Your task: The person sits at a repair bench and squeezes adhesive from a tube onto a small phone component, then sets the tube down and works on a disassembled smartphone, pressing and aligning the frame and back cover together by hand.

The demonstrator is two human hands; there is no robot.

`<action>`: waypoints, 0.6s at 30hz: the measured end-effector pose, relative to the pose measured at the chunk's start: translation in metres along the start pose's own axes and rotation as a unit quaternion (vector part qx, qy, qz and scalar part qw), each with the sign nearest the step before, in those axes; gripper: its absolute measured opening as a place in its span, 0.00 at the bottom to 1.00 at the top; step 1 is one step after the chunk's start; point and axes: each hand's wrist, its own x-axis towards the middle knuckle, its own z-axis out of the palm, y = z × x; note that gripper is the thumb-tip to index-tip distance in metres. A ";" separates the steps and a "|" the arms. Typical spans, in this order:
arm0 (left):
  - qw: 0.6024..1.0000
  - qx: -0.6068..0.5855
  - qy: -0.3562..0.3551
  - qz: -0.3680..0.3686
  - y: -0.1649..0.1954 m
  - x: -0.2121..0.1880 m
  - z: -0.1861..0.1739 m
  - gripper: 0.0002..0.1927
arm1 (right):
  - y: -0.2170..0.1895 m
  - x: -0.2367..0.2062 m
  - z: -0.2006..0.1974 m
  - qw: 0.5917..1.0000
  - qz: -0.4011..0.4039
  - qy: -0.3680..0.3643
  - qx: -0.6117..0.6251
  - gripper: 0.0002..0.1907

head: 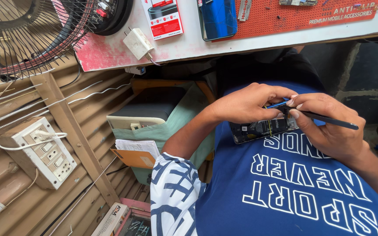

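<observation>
Metal fan grille (27,35) fills your far left, with a white switch box (44,153) on the corrugated wall below it and a white plug charger (137,43) on the bench edge. Further along the bench lie a small red-and-white carton (163,17), upright and rectangular, a blue phone (217,18), and a red work mat (302,15) with white lettering. Lower down, an orange-brown envelope (134,158) sits beside a pale green cloth.

Against your blue shirt, your left hand (246,105) clasps the top edge of the opened phone (263,129), fingers curled over it. It looks light, stiff and fragile with its inner parts bared, so hold it by the frame edges. Your right hand (329,126) pinches a thin dark tool (329,119), its tip at the phone's upper corner.
</observation>
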 end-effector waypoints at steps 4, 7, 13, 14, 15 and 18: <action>1.000 0.003 -0.017 0.009 -0.001 -0.002 -0.001 0.27 | 0.002 -0.002 -0.002 1.000 0.004 -0.009 0.000 0.09; 0.999 0.014 -0.018 0.035 -0.002 -0.004 -0.002 0.27 | 0.002 -0.004 -0.002 1.000 0.010 -0.004 0.006 0.09; 1.000 0.000 -0.013 0.011 -0.005 -0.003 -0.004 0.28 | 0.001 0.001 0.000 0.999 -0.035 0.024 0.021 0.10; 1.000 -0.002 -0.014 -0.001 -0.006 -0.003 -0.004 0.29 | 0.001 0.003 0.000 0.998 -0.044 0.027 0.032 0.11; 1.000 -0.004 -0.017 -0.013 -0.006 -0.003 -0.004 0.29 | 0.001 0.003 -0.002 0.997 -0.053 0.031 0.044 0.11; 1.000 0.003 -0.012 0.028 -0.007 -0.004 -0.004 0.29 | -0.001 0.002 -0.007 0.998 -0.047 0.007 0.031 0.13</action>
